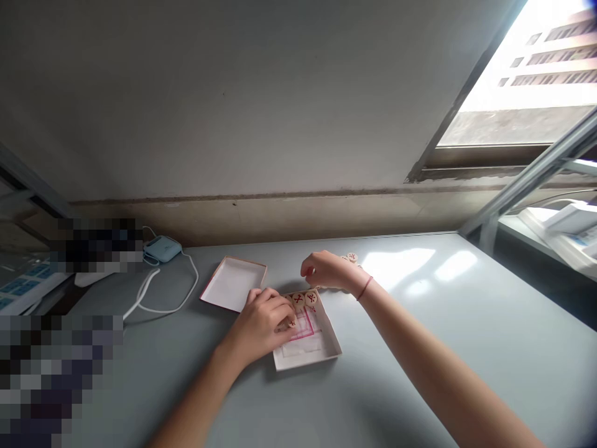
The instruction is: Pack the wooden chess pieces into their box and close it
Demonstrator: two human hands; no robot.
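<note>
An open shallow white box (332, 333) stands on the table with round wooden xiangqi pieces (311, 298) with red characters along its far end. A folded sheet with pink lines (305, 339) lies on its floor. My left hand (267, 320) reaches over the box's left side, its fingers closed around a xiangqi piece (291, 323). Just beyond the box, my right hand (326, 269) is curled with its fingertips pointing down; what it holds, if anything, is hidden. More xiangqi pieces (352, 257) lie on the table behind that hand, partly covered.
The box lid (236, 283) lies inside up, left of the box. A light blue device (162, 249) with a white cable (193, 283) sits at the back left. The grey table (420, 348) meets the wall behind; a metal frame (522, 180) rises on the right.
</note>
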